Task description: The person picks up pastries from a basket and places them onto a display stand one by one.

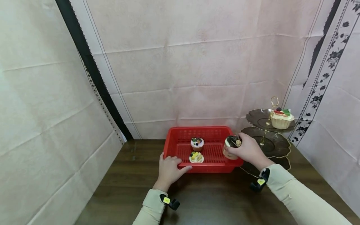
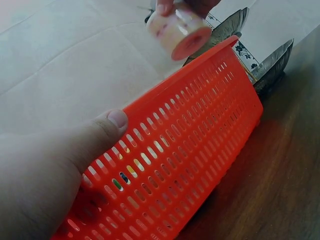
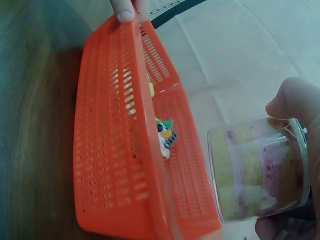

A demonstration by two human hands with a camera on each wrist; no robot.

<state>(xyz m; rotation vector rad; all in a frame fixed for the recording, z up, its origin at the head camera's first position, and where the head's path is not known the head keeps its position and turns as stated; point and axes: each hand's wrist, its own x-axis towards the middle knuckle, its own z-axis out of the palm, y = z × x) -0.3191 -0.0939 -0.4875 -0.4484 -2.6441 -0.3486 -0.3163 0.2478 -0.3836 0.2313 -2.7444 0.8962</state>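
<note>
A red perforated plastic basket [image 1: 208, 169] stands on the table, with two cupcakes inside. The rear one [image 1: 197, 143] has white topping with dark and coloured pieces; the front one [image 1: 196, 157] has cream and yellow fruit. My left hand [image 1: 168, 170] grips the basket's near left corner, its thumb [image 2: 112, 122] lying on the outer front wall. Over the basket's right end, my right hand [image 1: 250, 150] holds a clear cup of layered cake [image 3: 257, 172] between thumb and fingers. Its top is dark with light crumbs, and pink and yellow layers show through the side.
Right of the basket is a tiered stand of dark scalloped plates [image 1: 277, 146] with a gold handle [image 1: 274, 101]. A cream-topped cupcake [image 1: 282, 120] with fruit sits on its top plate. Pale cloth [image 1: 197, 72] hangs behind the wooden table [image 1: 132, 178] and at its sides.
</note>
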